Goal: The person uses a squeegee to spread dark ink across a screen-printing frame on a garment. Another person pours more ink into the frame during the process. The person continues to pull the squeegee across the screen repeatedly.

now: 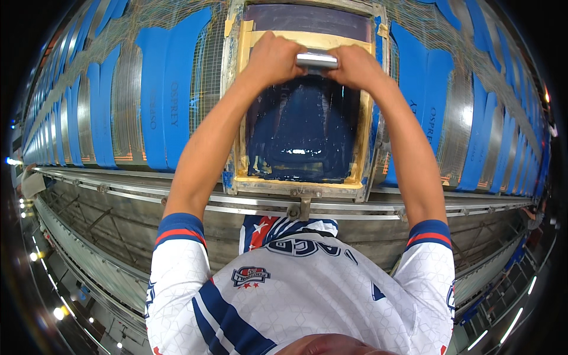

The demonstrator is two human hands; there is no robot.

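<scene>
Both my hands grip a squeegee with a bare metal handle [318, 60], one at each end. My left hand [275, 58] closes round its left end, and my right hand [355, 65] round the right. The squeegee is at the far part of a screen printing frame [337, 192], whose inner edges carry yellowish tape. Wet, glossy dark blue ink [307, 130] covers much of the mesh between my forearms and toward the near end. The squeegee's lower edge is hidden by my hands and the handle.
Blue fabric pieces [171, 71] lie in rows along the long table, and more blue pieces [426, 71] continue on the right. A metal rail [254, 207] runs along the near edge, where a frame bracket [305, 207] rests. Another person [31, 182] stands far left.
</scene>
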